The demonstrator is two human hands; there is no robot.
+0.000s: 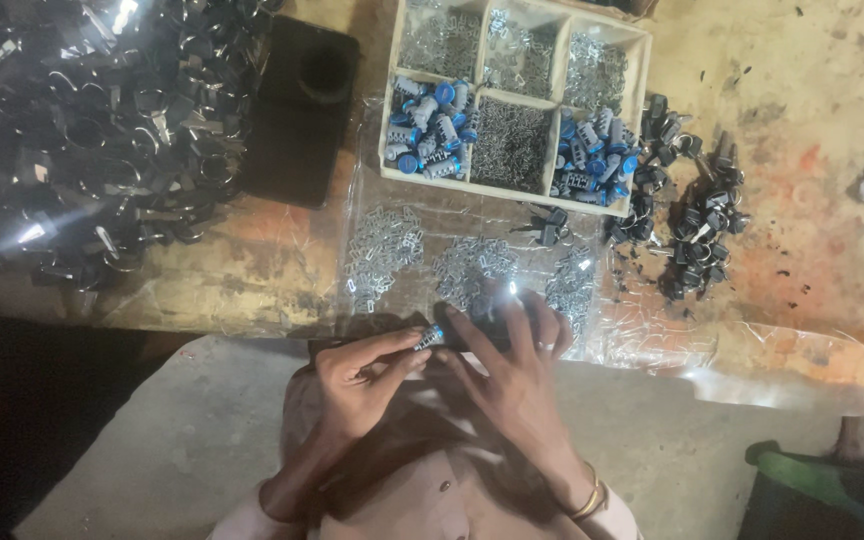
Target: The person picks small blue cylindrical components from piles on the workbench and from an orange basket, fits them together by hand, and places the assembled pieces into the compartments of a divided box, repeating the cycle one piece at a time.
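Note:
My left hand point(360, 372) pinches a small silver cylinder with a blue end point(429, 338) at the near edge of the workbench. My right hand point(512, 372) lies just right of it, fingers spread and reaching forward onto a clear plastic sheet point(432, 215), its fingertips near a small shiny piece point(512, 290). Whether that hand grips anything is unclear. Three loose heaps of tiny silver metal parts point(382, 250) point(472, 268) point(572, 283) lie on the sheet just beyond my fingers.
A wooden divided tray point(642, 45) at the back holds blue-tipped cylinders point(430, 128) and small metal parts. A black block point(300, 110) sits left of it. Heaps of black keys lie far left point(92, 130) and right point(687, 215). A green object point(832, 490) is bottom right.

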